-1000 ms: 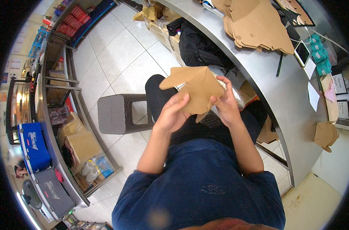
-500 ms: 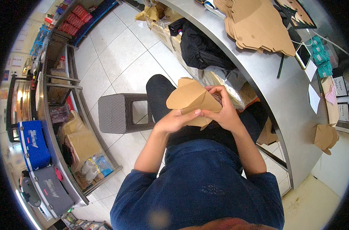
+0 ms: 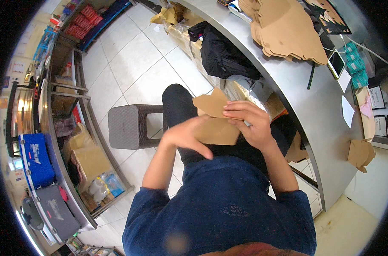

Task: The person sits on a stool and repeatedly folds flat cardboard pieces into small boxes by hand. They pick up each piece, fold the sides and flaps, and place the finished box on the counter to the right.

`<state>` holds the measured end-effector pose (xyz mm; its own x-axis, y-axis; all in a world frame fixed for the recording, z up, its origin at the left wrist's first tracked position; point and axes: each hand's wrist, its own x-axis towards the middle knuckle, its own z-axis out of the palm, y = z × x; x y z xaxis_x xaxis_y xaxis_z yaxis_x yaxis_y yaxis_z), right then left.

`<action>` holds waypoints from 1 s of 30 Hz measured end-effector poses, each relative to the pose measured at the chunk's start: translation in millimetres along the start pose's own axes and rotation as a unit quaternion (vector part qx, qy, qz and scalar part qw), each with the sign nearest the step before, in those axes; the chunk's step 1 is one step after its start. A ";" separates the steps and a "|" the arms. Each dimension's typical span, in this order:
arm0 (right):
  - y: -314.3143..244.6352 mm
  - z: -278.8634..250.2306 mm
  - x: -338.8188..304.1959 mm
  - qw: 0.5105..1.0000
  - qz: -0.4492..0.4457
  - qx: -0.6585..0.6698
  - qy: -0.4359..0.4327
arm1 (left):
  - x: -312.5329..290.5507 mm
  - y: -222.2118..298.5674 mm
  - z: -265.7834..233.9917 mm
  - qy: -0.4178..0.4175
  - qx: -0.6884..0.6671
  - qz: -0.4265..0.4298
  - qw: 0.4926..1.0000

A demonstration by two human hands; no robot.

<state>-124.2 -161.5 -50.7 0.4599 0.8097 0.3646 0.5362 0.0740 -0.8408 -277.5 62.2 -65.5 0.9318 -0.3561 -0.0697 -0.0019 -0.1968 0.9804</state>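
A brown kraft cardboard box (image 3: 217, 131), partly folded with its flaps standing up, is held above my lap. My right hand (image 3: 255, 121) grips its right side, fingers over the upper panel and thumb against the inner edge. At the box's left side is my left hand (image 3: 187, 134), its thumb stretched away from the cardboard. The left fingers are smeared and partly lost against the box.
A stack of flat brown cardboard blanks (image 3: 287, 34) lies on the curved metal counter (image 3: 304, 115). Near them are a phone (image 3: 336, 64) and a black pen (image 3: 311, 76). A folded cardboard box (image 3: 360, 154) sits by the counter's near end. A grey stool (image 3: 130, 127) stands left of my leg.
The box has been turned, and its flaps now stand apart. My left hand has loosened and its thumb has swung off the box. My right fingers have moved over the upper panel.
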 end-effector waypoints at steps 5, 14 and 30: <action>-17.0 5.1 -4.9 0.987 -0.105 -0.115 -0.035 | -6.0 11.0 22.6 0.153 -0.500 -0.005 0.852; -0.1 28.2 -12.9 0.951 0.211 0.182 0.136 | 25.3 34.1 48.0 0.345 -0.137 -0.099 0.923; 30.7 43.8 -15.6 0.915 0.128 0.335 0.186 | 31.1 25.9 56.5 0.327 -0.472 -0.028 0.818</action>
<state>-145.9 -146.4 -99.7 0.7859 0.6053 0.1268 -0.1199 0.3503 -0.9289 -269.1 -5.5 -52.6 0.9166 0.2540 -0.3086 0.0416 0.7073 0.7057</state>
